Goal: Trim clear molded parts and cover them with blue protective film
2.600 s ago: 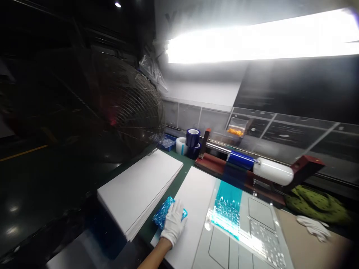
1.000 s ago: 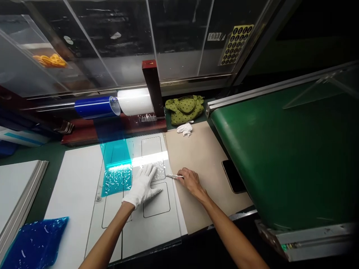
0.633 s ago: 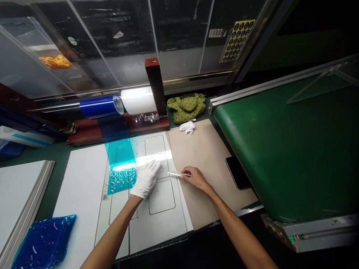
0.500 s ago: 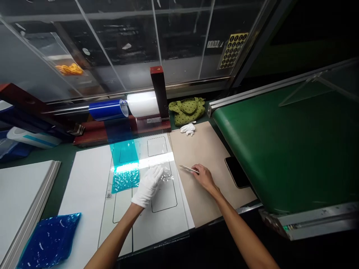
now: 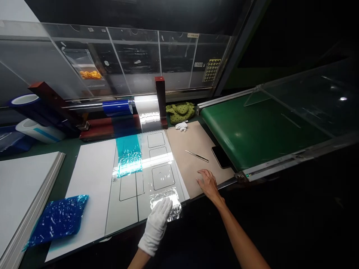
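Note:
My left hand, in a white glove, is closed on the end of a crinkled clear film at the bench's front edge. Its thumb is hidden. Beneath lies a clear sheet marked with black rounded rectangles, on white board. My bare right hand holds nothing, its fingers apart and slightly curled over the brown cardboard. A slim pointed metal tool lies on that cardboard, beyond the right fingertips. A strip of blue film covers the sheet's upper left part.
A blue film roll and a clear film roll sit on a rod behind. At right are a phone and green conveyor belt. A blue film bundle and stacked white boards are at left.
My left hand has moved toward the front edge, with the clear film drawn along. My right hand has let go of the slim metal tool and moved back. The view has shifted.

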`<state>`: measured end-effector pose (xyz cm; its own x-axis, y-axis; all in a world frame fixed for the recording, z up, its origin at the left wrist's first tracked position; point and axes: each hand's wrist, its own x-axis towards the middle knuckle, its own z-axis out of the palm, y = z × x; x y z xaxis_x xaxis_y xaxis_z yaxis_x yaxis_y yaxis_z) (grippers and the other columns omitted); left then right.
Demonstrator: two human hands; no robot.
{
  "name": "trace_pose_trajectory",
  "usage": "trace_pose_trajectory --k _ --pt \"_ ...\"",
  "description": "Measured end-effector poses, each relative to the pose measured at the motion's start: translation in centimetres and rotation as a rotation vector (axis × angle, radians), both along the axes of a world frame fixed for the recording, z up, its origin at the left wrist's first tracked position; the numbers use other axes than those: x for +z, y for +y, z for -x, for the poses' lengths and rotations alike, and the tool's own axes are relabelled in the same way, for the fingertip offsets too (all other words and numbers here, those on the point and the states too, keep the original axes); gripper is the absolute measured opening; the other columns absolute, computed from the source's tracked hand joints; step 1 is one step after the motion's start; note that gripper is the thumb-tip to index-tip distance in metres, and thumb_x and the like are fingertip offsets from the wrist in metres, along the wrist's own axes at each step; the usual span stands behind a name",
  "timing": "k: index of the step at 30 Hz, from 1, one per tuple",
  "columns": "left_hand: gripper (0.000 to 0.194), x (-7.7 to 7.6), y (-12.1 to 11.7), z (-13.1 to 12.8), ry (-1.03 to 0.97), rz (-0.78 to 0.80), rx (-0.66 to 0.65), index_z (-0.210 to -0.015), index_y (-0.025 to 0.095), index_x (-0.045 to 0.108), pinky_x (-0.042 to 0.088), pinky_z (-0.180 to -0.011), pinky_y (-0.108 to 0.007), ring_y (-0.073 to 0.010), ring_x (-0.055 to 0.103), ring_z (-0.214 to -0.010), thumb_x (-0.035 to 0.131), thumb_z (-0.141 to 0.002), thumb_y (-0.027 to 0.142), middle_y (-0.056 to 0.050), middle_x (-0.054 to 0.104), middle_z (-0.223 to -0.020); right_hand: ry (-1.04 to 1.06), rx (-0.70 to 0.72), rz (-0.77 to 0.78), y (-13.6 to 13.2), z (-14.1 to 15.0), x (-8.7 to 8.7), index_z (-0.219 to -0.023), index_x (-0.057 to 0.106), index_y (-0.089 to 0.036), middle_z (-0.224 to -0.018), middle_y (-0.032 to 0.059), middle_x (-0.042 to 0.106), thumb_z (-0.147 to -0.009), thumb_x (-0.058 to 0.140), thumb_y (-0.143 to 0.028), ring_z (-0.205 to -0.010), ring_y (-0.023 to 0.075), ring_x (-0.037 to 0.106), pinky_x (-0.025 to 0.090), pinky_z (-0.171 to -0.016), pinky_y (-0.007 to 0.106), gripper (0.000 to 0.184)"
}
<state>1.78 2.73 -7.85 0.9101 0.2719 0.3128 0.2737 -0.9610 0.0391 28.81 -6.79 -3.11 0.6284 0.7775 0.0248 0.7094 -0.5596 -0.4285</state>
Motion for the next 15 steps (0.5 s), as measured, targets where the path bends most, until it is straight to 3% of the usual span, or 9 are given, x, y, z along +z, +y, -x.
trace_pose_trajectory --k 3,5,7,10,13,15 --pt "0.053 -1.2 -0.9 0.7 0.013 -0.004 -0.013 -0.128 0.014 0.050 0.047 -0.096 -0.037 -0.0235 0.053 -0.118 0.039 -0.079 -0.003 -0.008 0.055 -0.130 0.033 -0.018 0.019 -2.1 1.7 0.5 -0.110 0.059 -0.017 -0.113 0.0094 0.058 -0.081 0.052 -0.019 -0.109 0.0243 0.050 0.040 -0.093 0.039 0.030" --pt "0.046 -1.4 -0.7 0.9 0.029 -0.002 -0.042 -0.131 0.013 0.047 0.046 -0.098 -0.038 -0.0255 0.050 -0.120 0.049 -0.085 0.016 -0.010 0.052 -0.133 0.062 -0.016 0.027 -3.2 2.6 0.9 -0.108 0.060 -0.018 -0.112 0.0092 0.058 -0.080 0.052 -0.019 -0.109 0.0246 0.050 0.041 -0.093 0.040 0.029" --pt "0.058 -1.0 -0.4 1.0 0.042 0.002 -0.075 -0.134 0.012 0.043 0.044 -0.100 -0.039 -0.0270 0.047 -0.123 0.055 -0.084 0.040 -0.012 0.049 -0.136 0.102 -0.004 0.022 -4.1 3.3 1.5 -0.106 0.061 -0.018 -0.111 0.0086 0.059 -0.079 0.053 -0.018 -0.108 0.0242 0.051 0.041 -0.093 0.039 0.028" --pt "0.076 0.7 -0.2 0.9 0.038 0.002 -0.099 -0.139 0.013 0.036 0.041 -0.102 -0.041 -0.0287 0.042 -0.127 0.051 -0.080 0.059 -0.012 0.044 -0.140 0.177 0.033 -0.031 -4.9 3.8 3.4 -0.102 0.062 -0.020 -0.107 0.0066 0.061 -0.079 0.052 -0.018 -0.102 0.0215 0.056 0.044 -0.090 0.036 0.025" --pt "0.081 3.1 -1.0 0.2 -0.041 0.008 -0.078 -0.142 0.013 0.029 0.038 -0.103 -0.044 -0.0300 0.039 -0.129 0.050 -0.080 0.061 -0.012 0.041 -0.142 0.227 0.056 -0.150 -4.9 2.6 6.7 -0.099 0.063 -0.022 -0.104 0.0042 0.062 -0.080 0.052 -0.020 -0.091 0.0171 0.060 0.048 -0.083 0.031 0.022" --pt "0.084 4.6 -1.8 -0.5 -0.158 0.046 -0.040 -0.145 0.014 0.024 0.039 -0.101 -0.046 -0.0319 0.040 -0.128 0.054 -0.079 0.057 -0.013 0.042 -0.141 0.215 0.026 -0.243 -4.5 0.4 9.4 -0.100 0.063 -0.021 -0.102 0.0037 0.063 -0.081 0.052 -0.022 -0.082 0.0141 0.062 0.050 -0.074 0.027 0.022"
